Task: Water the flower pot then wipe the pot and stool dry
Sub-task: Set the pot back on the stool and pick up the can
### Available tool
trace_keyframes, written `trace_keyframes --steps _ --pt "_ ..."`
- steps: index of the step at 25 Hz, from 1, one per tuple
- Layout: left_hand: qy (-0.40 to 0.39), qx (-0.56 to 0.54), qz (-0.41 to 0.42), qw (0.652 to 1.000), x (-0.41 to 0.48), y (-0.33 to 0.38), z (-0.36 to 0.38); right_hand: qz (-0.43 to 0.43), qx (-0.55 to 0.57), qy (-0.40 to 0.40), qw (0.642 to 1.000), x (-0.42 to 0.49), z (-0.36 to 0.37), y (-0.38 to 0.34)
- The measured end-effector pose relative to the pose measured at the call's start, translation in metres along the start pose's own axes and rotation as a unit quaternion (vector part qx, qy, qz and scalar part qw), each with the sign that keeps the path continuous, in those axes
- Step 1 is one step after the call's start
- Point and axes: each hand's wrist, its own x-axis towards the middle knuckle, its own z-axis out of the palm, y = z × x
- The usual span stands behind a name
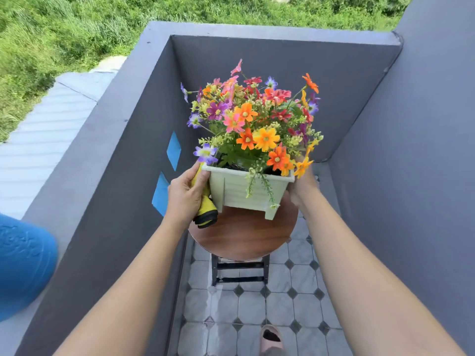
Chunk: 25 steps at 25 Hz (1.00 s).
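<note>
A pale green, square plastic flower pot with ribbed, slatted sides and short corner feet stands on a round wooden stool whose top has a smooth, reddish-brown grain; black metal legs and cross-rungs show beneath it. The pot sits toward the far half of the stool top, its near right foot resting on the wood. It is packed with a dense bunch of small flowers in orange, yellow, pink, red and purple, with thin green sprigs trailing over the front rim.

The left hand is closed around a yellow plastic hose nozzle with a black ring at its end, the nozzle lying along the pot's left wall and its black end pointing down toward the stool. The thumb of that hand presses against the pot's left rim corner. The right hand reaches to the pot's right side, mostly hidden behind the rim and the overhanging flowers; it seems to touch the pot's wall, but how far its fingers are curled cannot be told.

Matte grey plastered walls enclose the narrow balcony corner, with blue diamond-shaped cut-outs in the left one. The floor is pale octagonal tiles with small dark diamond insets. A blue embossed plastic drum stands on the left edge.
</note>
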Motion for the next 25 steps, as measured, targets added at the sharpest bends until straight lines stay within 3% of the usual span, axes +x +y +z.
trace_keyframes --steps 4,8,12,17,25 --pt "0.016 0.005 0.006 1.000 -0.001 0.004 0.006 -0.041 0.061 -0.028 0.997 -0.019 -0.007 0.025" --pt "0.024 0.018 0.004 1.000 -0.002 -0.002 0.001 -0.063 -0.128 0.116 0.983 -0.030 0.003 0.038" --pt "0.034 0.015 0.006 0.999 -0.006 -0.008 -0.008 -0.093 -0.171 0.159 0.968 -0.035 0.007 0.049" --pt "0.023 0.028 0.022 0.999 -0.019 -0.007 -0.016 -0.105 -0.172 0.142 0.969 -0.037 0.001 0.061" --pt "0.060 0.038 -0.031 0.997 -0.029 -0.035 -0.032 -0.159 -0.139 0.080 0.974 -0.041 0.000 0.095"
